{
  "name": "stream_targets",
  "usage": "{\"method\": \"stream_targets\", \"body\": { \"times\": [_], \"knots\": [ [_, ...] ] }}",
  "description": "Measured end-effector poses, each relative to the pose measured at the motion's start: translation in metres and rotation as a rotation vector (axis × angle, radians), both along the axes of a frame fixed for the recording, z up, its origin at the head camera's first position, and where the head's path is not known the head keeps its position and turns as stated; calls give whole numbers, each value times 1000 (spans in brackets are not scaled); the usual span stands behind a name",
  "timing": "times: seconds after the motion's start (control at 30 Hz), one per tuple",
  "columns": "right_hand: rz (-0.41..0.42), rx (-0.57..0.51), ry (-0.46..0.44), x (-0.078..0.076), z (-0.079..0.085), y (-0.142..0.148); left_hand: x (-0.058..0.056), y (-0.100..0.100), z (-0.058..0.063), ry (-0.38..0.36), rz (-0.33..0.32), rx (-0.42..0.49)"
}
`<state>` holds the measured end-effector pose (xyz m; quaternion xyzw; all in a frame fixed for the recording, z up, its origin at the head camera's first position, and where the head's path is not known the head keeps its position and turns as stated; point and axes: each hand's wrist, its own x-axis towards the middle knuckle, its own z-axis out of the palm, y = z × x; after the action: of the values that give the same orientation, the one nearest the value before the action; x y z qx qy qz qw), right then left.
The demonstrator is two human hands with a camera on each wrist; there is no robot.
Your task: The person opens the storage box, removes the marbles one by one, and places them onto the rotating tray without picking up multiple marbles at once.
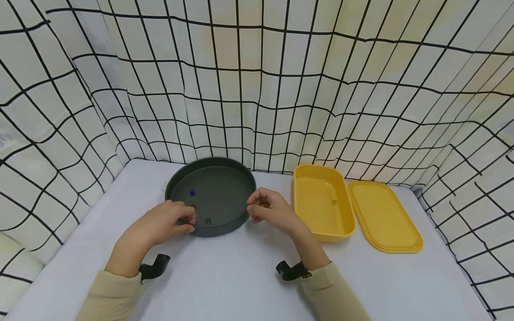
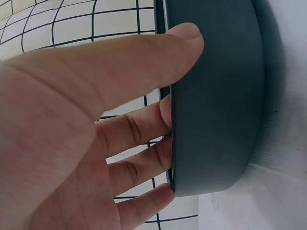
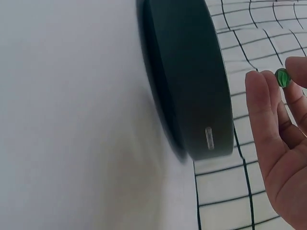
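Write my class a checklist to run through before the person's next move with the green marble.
1. Green marble secure: ok, pinched by the right hand.
2. Pan steadied: ok, the left hand grips its rim, thumb outside.
3. Box uncovered: ok, the lid lies beside it, on its right.
4. Pan cleared of marbles: not ok, the blue marble lies in it, and a clear marble nearer the person.
5. Nothing hidden in the pan: cannot tell, the left hand covers part of its near left side.
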<state>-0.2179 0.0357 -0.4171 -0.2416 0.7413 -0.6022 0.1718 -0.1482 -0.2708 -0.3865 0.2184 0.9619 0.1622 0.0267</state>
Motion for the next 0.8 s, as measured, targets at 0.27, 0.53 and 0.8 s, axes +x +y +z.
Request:
{"method": "stream_targets", "body": {
  "times": [0.27, 0.53, 0.8],
  "knots": [
    [35, 15, 58, 2, 8, -39, -1, 0, -1, 1, -6, 7],
    [40, 105, 153, -5, 4, -71, -2, -1, -1, -5, -7, 8],
    [81, 274, 169, -10, 2, -80, -2, -2, -2, -8, 6, 4]
  ]
}}
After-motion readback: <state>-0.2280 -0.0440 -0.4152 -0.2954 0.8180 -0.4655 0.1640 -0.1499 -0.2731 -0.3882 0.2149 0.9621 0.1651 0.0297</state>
